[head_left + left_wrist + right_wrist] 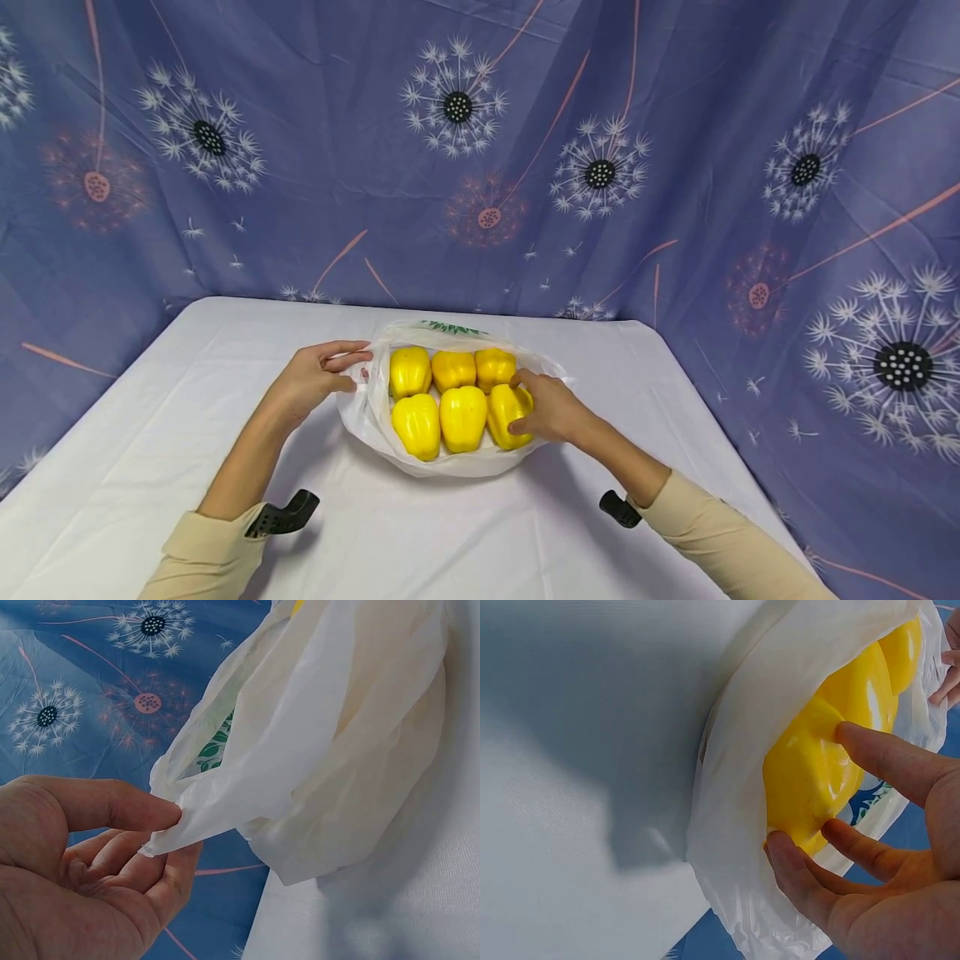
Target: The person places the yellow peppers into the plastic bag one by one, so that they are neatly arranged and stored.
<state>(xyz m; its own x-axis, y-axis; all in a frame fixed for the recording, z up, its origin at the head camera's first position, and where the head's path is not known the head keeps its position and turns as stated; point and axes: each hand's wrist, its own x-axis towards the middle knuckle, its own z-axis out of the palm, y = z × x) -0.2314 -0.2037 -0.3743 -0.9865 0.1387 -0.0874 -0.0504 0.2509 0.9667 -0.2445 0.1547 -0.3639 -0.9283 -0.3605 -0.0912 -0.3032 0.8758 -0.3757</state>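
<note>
A white plastic bag (450,464) with green print lies wide-mouthed on the table, with several yellow bell peppers in two rows inside it. At the bag's left side, my left hand (306,383) pinches the rim between thumb and fingers; the left wrist view shows the pinched plastic (225,814) up close. My right hand (557,408) reaches in over the right side and grips the front right bell pepper (504,410) between thumb and fingertips. In the right wrist view this pepper (799,776) still sits in the bag against its neighbour, partly covered by my fingers.
The table (420,542) has a white cloth over it. Behind it and along its sides hangs a blue curtain (337,150) with a dandelion pattern. Black wrist mounts (283,514) are worn at both beige sleeves.
</note>
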